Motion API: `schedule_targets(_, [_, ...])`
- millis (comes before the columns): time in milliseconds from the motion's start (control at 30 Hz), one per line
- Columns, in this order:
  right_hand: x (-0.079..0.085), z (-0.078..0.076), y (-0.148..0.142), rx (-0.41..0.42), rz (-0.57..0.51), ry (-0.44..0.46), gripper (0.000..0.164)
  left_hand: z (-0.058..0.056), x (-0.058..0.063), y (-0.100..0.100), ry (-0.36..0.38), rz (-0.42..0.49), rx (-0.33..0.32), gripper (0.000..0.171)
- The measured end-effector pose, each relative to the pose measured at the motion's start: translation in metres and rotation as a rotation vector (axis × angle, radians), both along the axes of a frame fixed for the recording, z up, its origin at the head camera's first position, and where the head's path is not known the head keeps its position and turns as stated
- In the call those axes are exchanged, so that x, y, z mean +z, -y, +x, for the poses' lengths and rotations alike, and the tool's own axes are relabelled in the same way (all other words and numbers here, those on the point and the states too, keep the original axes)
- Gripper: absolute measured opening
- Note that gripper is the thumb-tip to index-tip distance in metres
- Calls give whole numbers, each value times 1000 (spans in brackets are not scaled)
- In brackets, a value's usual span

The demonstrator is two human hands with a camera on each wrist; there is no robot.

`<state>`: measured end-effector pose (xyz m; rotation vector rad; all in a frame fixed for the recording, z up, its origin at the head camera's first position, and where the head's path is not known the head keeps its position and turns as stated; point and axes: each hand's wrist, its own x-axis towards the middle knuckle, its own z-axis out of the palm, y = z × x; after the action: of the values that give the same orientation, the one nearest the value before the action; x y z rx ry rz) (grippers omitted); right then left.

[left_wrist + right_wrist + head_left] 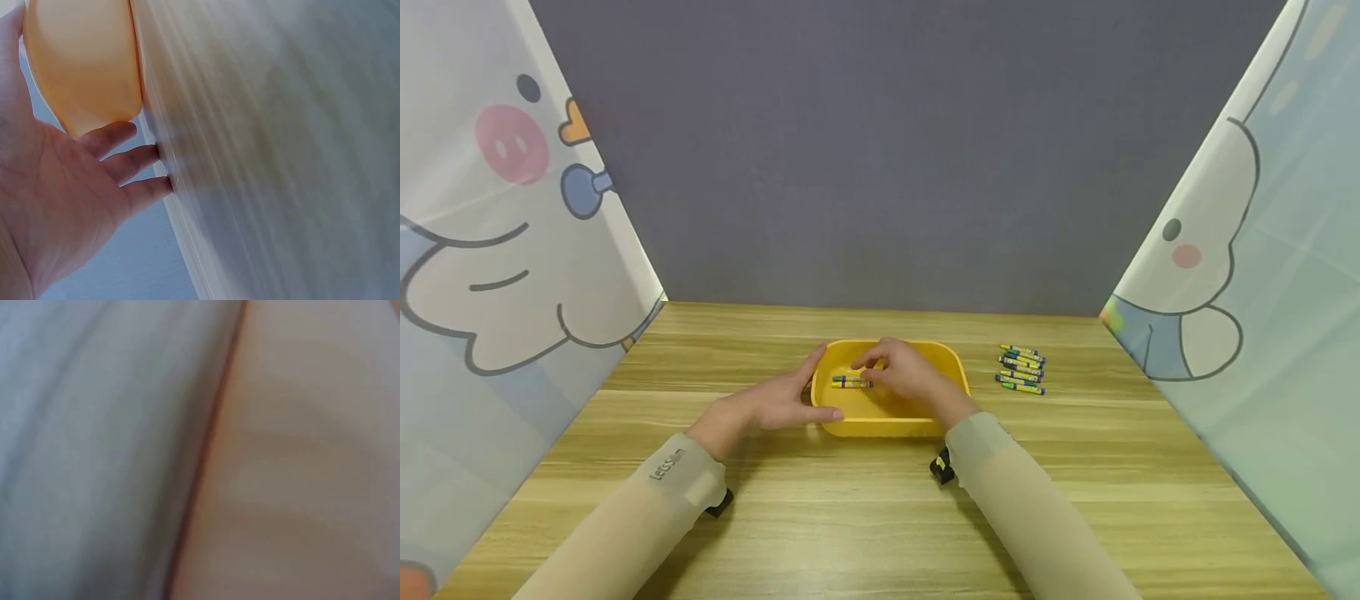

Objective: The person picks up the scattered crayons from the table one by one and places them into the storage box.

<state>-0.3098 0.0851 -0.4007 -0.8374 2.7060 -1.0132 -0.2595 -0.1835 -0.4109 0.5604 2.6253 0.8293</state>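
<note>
Left fingers (150,191) are touching the yellow tray (887,428), unclenched; right fingers (871,354), whose grasp I cannot tell, are risking rolling the adjacent crayons (852,385) by brushing them.

Crayon labels (1022,373) illegibly small — tub (300,456) blurred in right wrist view

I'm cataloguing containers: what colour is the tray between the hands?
Yellow; the tray shows best in the head view.
</note>
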Motion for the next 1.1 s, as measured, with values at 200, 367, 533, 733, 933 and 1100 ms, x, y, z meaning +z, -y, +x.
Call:
schedule_targets(200, [22, 8, -29, 6, -20, -46, 23, -1, -1, 0, -5, -10, 11, 133])
schedule_targets(367, [39, 14, -68, -35, -34, -48, 24, -1, -1, -2, -1, -8, 15, 134])
schedule_targets(533, [47, 13, -111, -119, -56, -44, 27, 0, -1, -1, -1, -14, 17, 133])
schedule_targets(733, [41, 13, -174, -183, -33, -30, 29, 0, 0, -2, -13, -17, 9, 133])
schedule_targets(933, [27, 17, -230, -211, 29, 11, 30, 0, 0, -2, -2, 0, 7, 132])
schedule_targets(1100, [11, 19, -263, -233, 124, 38, 29, 0, 0, 0, -7, 10, -2, 132])
